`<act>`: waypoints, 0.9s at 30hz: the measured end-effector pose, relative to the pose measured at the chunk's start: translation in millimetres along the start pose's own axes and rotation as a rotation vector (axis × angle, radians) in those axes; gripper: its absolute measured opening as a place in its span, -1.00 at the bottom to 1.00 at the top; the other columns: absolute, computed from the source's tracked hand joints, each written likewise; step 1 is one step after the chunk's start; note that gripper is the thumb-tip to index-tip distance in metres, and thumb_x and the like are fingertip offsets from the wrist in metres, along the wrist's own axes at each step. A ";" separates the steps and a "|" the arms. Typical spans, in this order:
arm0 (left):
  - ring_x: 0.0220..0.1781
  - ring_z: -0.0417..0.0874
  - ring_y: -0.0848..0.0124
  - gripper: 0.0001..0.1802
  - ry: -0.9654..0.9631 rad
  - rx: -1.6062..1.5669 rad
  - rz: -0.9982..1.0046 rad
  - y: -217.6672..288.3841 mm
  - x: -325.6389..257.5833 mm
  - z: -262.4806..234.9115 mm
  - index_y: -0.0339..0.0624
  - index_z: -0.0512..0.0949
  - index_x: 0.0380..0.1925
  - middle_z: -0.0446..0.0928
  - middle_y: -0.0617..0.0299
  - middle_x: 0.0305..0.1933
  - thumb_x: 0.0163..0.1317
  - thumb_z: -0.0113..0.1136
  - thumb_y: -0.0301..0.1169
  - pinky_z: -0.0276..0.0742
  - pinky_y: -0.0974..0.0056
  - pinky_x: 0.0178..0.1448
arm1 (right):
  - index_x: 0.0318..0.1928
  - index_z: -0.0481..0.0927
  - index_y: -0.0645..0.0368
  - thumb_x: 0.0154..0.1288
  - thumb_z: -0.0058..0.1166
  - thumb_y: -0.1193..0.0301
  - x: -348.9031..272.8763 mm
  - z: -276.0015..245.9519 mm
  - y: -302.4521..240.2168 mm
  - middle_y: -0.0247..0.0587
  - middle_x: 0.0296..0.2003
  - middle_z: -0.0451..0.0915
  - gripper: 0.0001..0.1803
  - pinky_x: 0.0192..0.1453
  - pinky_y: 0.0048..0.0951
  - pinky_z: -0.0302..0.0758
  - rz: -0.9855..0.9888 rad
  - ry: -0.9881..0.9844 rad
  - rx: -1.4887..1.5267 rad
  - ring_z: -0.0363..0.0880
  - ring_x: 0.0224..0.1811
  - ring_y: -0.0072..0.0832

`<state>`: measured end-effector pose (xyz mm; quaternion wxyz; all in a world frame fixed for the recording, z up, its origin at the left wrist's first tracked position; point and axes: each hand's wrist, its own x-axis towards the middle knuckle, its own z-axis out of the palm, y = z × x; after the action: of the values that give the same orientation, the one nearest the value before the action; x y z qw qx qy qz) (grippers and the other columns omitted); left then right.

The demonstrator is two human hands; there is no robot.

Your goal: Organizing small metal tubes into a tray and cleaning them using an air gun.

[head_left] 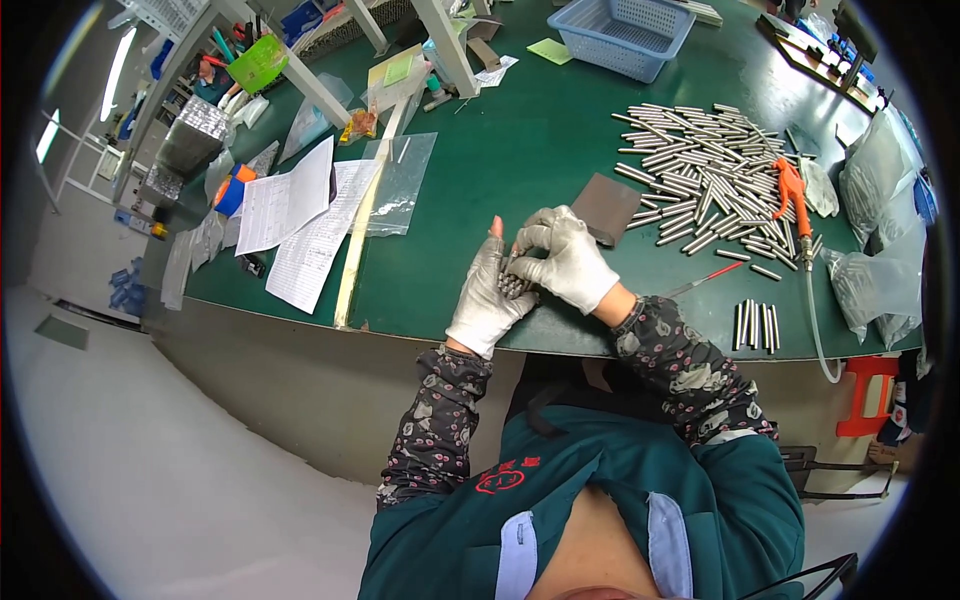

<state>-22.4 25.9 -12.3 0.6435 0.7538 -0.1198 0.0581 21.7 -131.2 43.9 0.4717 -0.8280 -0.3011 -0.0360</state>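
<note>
Head view: green table (520,150) carries a big pile of metal rods (705,170) at right, with a blue basket (625,35) beyond the pile and papers (295,215) far left of it. Near the front edge, left of the pile, the left hand (487,295) cups a bundle of rods (513,285), fingers closed around it; the right hand (565,260) pinches the bundle's top. Bare green between papers and hands.

Bundle of short metal rods (513,285), silver, grey ends showing, packed side by side, lying across gloved left palm at near edge of green table (520,150).
</note>
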 end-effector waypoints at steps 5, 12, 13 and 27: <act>-0.13 0.56 0.33 0.20 -0.002 0.272 -0.025 24.9 0.7 3.9 -0.05 -0.11 0.44 0.42 0.12 -0.01 -0.22 0.39 -0.60 0.51 0.35 0.00 | -0.23 0.52 0.16 0.17 0.14 0.43 -8.8 -6.4 10.5 -0.30 -0.21 0.59 -0.84 -0.18 -0.46 0.45 0.171 0.182 0.938 0.48 -0.23 -0.51; -0.26 0.52 0.43 0.21 0.003 0.171 -0.087 12.3 -8.8 -5.4 0.00 -0.13 0.45 0.46 0.26 -0.21 -0.21 0.36 -0.62 0.52 0.37 -0.07 | -0.15 0.45 0.19 0.25 0.04 0.49 -10.0 -21.7 12.5 -0.16 -0.33 0.64 -0.84 -0.65 -0.72 0.24 0.398 0.110 1.191 0.43 -0.62 -0.68; -0.26 0.52 0.43 0.21 -0.007 0.174 -0.088 13.9 -7.1 -3.9 0.00 -0.13 0.45 0.46 0.26 -0.21 -0.21 0.36 -0.62 0.52 0.37 -0.07 | -0.14 0.45 0.22 0.25 0.07 0.46 -10.3 -23.3 11.5 -0.18 -0.34 0.65 -0.81 -0.64 -0.71 0.23 0.436 0.121 1.169 0.41 -0.63 -0.70; -0.32 0.49 0.56 0.20 -0.030 0.196 -0.046 30.5 -6.2 -0.9 0.11 -0.16 0.46 0.45 0.38 -0.31 -0.14 0.30 -0.73 0.51 0.44 -0.14 | -0.21 0.47 0.12 0.17 0.18 0.43 -9.8 -11.6 16.0 -0.37 -0.39 0.61 -0.80 -0.67 -0.75 0.16 0.460 0.171 1.099 0.40 -0.62 -0.76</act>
<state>-36.1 23.0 15.6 0.5659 0.8165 -0.1058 0.0436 24.9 -151.1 34.8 0.8488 -0.5011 -0.0498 0.1613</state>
